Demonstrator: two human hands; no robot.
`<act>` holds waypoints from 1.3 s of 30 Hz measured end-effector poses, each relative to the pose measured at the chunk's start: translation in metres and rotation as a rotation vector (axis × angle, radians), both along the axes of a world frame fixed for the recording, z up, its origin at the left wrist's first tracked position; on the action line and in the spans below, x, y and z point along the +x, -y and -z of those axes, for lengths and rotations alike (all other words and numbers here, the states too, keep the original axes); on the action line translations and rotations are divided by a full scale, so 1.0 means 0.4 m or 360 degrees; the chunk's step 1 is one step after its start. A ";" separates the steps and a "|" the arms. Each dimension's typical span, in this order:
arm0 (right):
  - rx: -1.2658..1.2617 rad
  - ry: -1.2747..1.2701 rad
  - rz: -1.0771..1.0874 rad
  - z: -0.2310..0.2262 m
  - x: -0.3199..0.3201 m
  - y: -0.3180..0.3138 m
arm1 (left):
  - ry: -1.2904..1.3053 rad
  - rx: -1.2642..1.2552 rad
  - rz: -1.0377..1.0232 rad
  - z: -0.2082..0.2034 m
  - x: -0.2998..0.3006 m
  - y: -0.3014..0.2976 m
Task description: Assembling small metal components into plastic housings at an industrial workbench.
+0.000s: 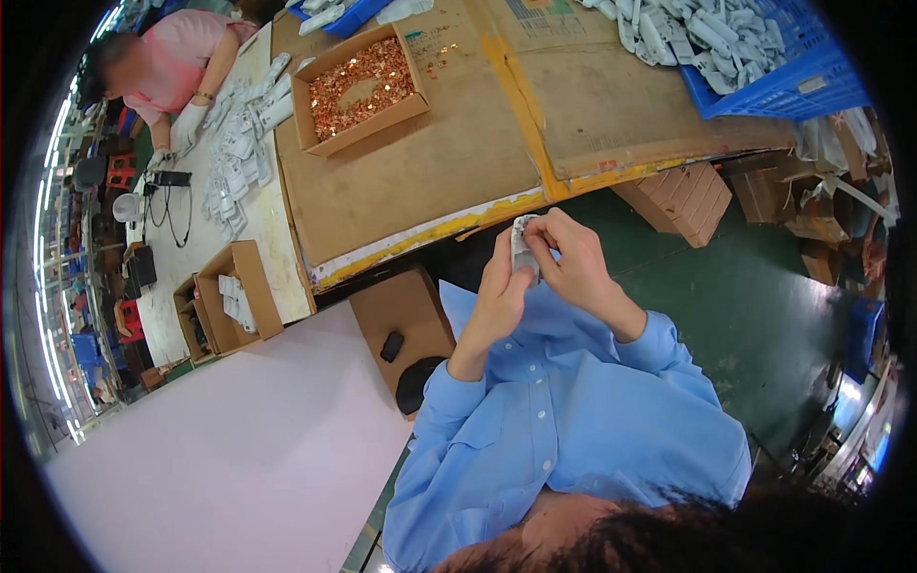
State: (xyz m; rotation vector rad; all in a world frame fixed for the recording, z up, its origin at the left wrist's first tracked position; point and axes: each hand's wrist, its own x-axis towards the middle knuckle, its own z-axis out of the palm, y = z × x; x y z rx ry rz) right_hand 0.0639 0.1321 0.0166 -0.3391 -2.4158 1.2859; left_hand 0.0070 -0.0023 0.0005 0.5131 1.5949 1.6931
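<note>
A small white plastic casing (522, 254) is held up in front of my chest, just off the near edge of the cardboard-covered table. My left hand (498, 300) grips it from the left and below, thumb along its side. At the casing's far end my right hand (576, 260) is closed, thumb and fingertips pinched against its inside. Whatever small part may lie between those fingertips is hidden. On the table beyond, an open cardboard box (374, 126) holds many small copper-coloured metal pieces.
A blue crate (812, 81) stands at the far right beside a heap of white casings (702, 38). More casings (234, 158) cover the left bench, where a co-worker in pink (191, 55) works with gloved hands. Cardboard boxes (250, 277) sit nearer, by a white surface (248, 430).
</note>
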 end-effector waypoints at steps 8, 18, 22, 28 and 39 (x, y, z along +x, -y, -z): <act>0.0044 0.0029 0.0002 0.003 0.002 -0.007 | 0.0063 -0.0051 0.0034 -0.011 0.002 -0.003; -0.0416 0.0126 0.0063 -0.008 -0.002 -0.025 | -0.0139 -0.0080 -0.0142 0.001 -0.011 -0.012; -0.0435 0.0156 0.0043 -0.013 -0.003 -0.027 | -0.0408 -0.0242 -0.0182 0.003 -0.012 -0.011; -0.0642 0.0284 -0.0012 -0.006 -0.004 -0.039 | -0.0496 -0.0263 -0.0151 -0.009 -0.010 -0.011; -0.0585 0.0278 -0.0036 0.002 -0.010 -0.034 | -0.0586 -0.0244 -0.0133 0.001 -0.016 -0.007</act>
